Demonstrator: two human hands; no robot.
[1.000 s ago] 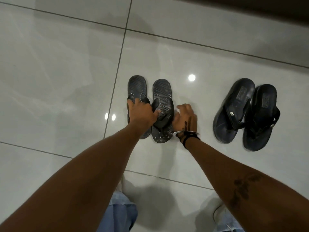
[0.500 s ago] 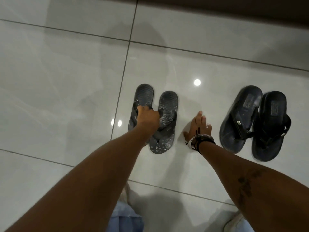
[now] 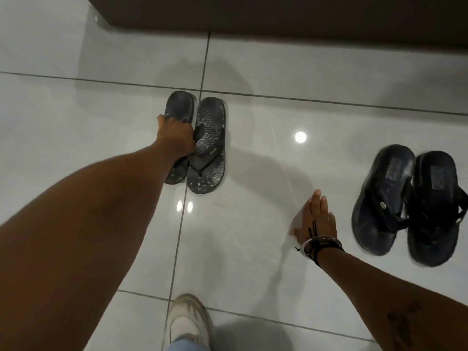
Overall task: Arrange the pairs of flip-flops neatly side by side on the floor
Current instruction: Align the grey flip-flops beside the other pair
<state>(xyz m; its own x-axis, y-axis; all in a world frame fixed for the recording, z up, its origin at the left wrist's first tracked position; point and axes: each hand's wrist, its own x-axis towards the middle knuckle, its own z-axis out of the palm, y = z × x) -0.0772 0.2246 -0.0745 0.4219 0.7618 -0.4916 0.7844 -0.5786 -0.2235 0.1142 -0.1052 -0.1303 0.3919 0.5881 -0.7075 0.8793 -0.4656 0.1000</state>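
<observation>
- Moved right and nearer since the earlier frames: right hand [image 3: 316, 220], a second ago touching the patterned pair, half a second ago just off it, now well apart from it and close to the dark pair.
- Fingers of that hand released, stretched flat and together, holding nothing; whether palm touches floor [image 3: 101, 122] cannot be told.
- Banded at the wrist with bracelets [image 3: 320, 245], dark cords beside a metal ring.
- Left hand [image 3: 176, 138] remains on the patterned flip-flops [image 3: 211, 127], as in both earlier frames; fingers curled down over the strap area of the left sandal of the pair, apparently grasping it, though fingertips hidden under the hand.
- Patterned pair now lying further left in view, across a tile seam, soles down, the two sandals touching side by side; right one sitting slightly nearer than the left one.
- Dark flip-flops [image 3: 385, 198] at far right, unmoved on their tile since before, both soles down, overlapping slightly at the inner edges and angled toward each other at the near ends.
- Wide bare stretch of glossy tile between the two pairs, with a bright light reflection on it.
- White shoe [image 3: 187, 320] newly in view at the near edge, with a blue trouser hem above it.
- Dark brown furniture base [image 3: 278, 13] along the far edge, larger in view than before.
</observation>
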